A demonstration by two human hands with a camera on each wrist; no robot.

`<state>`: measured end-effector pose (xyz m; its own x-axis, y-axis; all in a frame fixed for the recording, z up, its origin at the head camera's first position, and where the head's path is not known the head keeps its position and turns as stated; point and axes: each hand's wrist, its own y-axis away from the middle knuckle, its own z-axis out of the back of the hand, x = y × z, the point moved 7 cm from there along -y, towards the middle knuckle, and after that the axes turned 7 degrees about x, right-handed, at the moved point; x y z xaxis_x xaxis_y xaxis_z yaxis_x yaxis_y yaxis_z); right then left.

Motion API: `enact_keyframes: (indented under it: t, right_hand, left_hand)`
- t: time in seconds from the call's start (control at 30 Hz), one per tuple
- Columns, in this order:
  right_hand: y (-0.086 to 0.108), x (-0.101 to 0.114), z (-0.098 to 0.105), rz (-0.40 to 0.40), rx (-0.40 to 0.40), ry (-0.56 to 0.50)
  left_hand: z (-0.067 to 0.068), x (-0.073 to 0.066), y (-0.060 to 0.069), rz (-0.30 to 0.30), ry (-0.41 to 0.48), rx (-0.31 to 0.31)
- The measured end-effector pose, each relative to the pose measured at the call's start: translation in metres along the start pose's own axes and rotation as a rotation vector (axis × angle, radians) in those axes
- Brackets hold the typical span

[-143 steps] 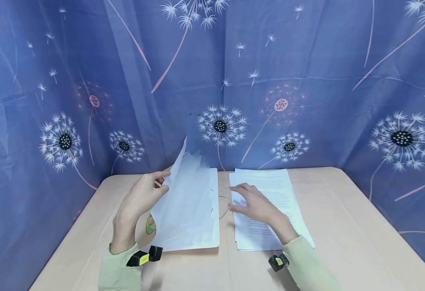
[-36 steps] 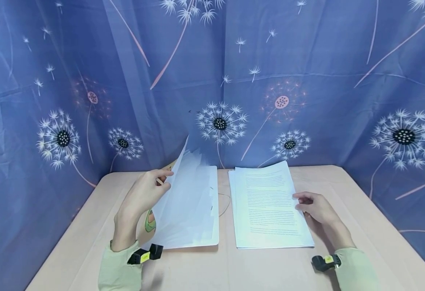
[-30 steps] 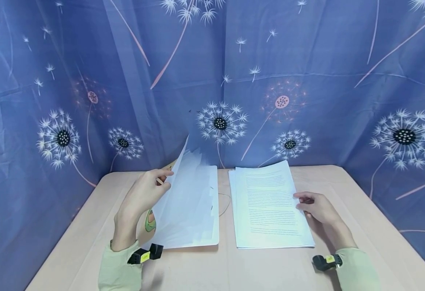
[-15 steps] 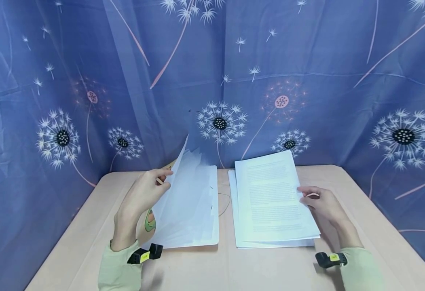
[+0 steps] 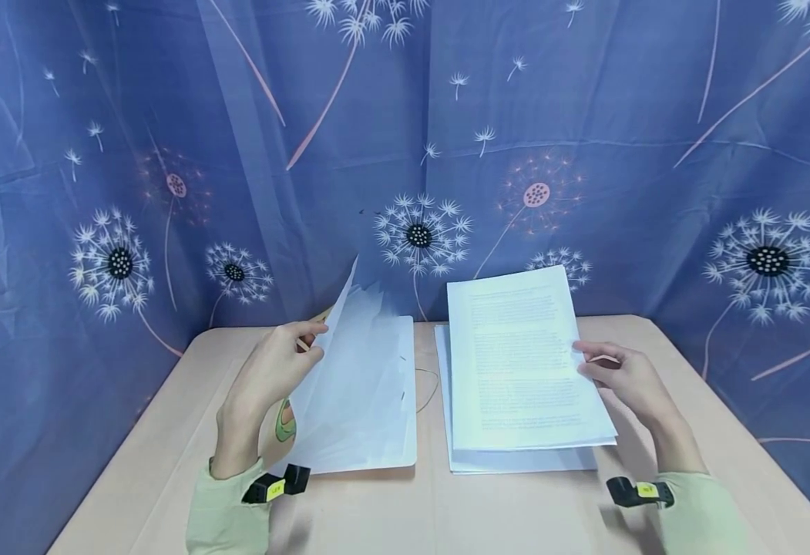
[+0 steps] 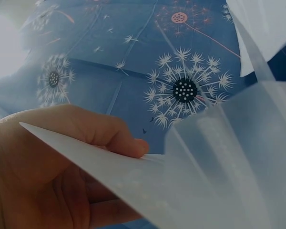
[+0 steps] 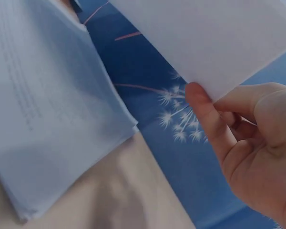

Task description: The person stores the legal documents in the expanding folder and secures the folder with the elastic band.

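With your left hand [image 5: 269, 370], you are pinching the raised cover [image 6: 119, 176] of a folder [image 5: 409, 408] between your fingers. Your right hand's [image 5: 630, 379] fingers are gripping the right edge of printed sheets [image 5: 522, 370], which are tilting over the paper stack [image 5: 529, 461] on the counter [image 5: 488, 516] beside the folder.

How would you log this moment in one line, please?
left hand: holds open folder | right hand: pinches raised printed paper | lower stack: on table

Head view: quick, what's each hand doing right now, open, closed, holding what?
Left hand: closed, pinching the avocado-print folder cover.
Right hand: closed, thumb and fingers pinching printed paper by its edge.
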<state>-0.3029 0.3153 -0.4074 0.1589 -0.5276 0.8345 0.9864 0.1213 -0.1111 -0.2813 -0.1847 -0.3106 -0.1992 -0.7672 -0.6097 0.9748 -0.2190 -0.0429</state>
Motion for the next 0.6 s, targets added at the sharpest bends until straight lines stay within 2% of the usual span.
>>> enact_keyframes:
  t: [0.33,0.6]
  right_hand:
    - [0.002,0.021,0.004,0.005,-0.020,-0.067]
    - [0.003,0.039,0.004,-0.003,-0.051,-0.066]
  left_hand:
    - [0.003,0.006,0.002,0.028,0.017,0.003]
    - [0.007,0.008,0.004,0.048,0.022,-0.008]
